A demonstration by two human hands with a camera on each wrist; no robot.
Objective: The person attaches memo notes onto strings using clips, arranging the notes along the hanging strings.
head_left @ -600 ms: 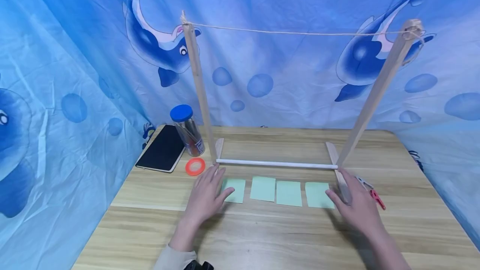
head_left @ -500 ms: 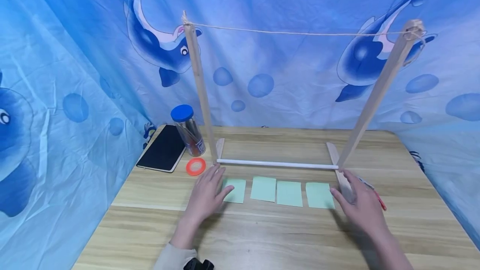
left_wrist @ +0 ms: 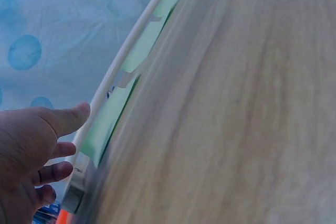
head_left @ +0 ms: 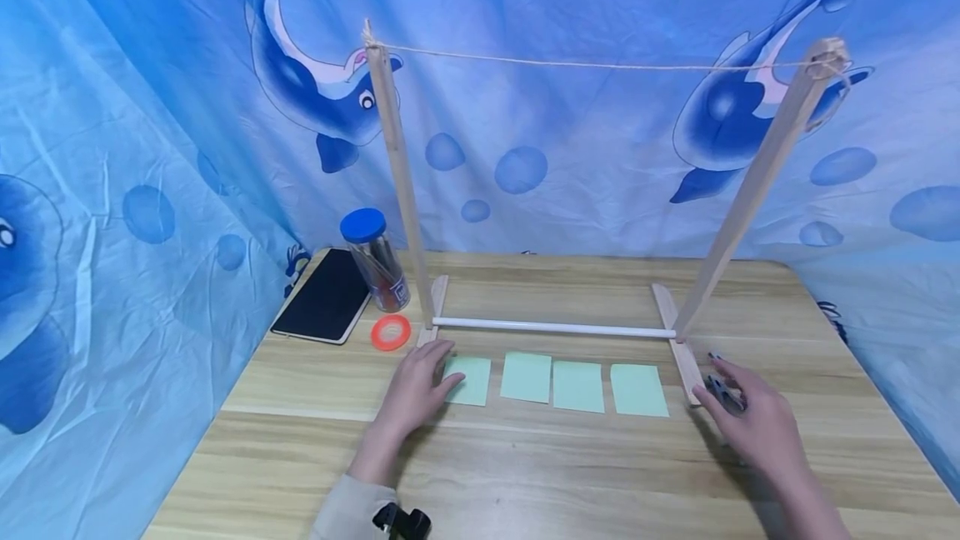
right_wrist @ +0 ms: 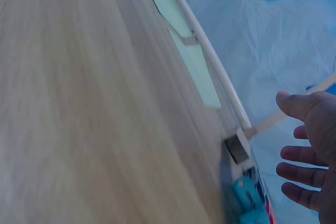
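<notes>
In the head view my left hand (head_left: pixel 417 386) rests by the left wooden foot (head_left: pixel 428 334) of a frame, its thumb over the edge of the leftmost green sticky note (head_left: pixel 472 382). Its fingers are loosely bent and hold nothing. My right hand (head_left: pixel 757 423) hovers over several clips just right of the right foot (head_left: pixel 686 369); a dark clip (head_left: pixel 724 395) shows between thumb and fingers. The right wrist view shows spread fingers apart from a teal clip (right_wrist: pixel 247 193). Three more notes, including the rightmost sticky note (head_left: pixel 639 390), lie in the row.
Two wooden posts, such as the right post (head_left: pixel 750 198), carry a string (head_left: pixel 570 65) across the top and a white rod (head_left: pixel 555 327) low down. At left lie a black notebook (head_left: pixel 322 297), a blue-lidded jar (head_left: pixel 381 269) and an orange tape roll (head_left: pixel 391 332).
My right hand has moved right, away from the right foot and over the clips. The left hand has drawn back slightly toward me, uncovering part of the left foot.
</notes>
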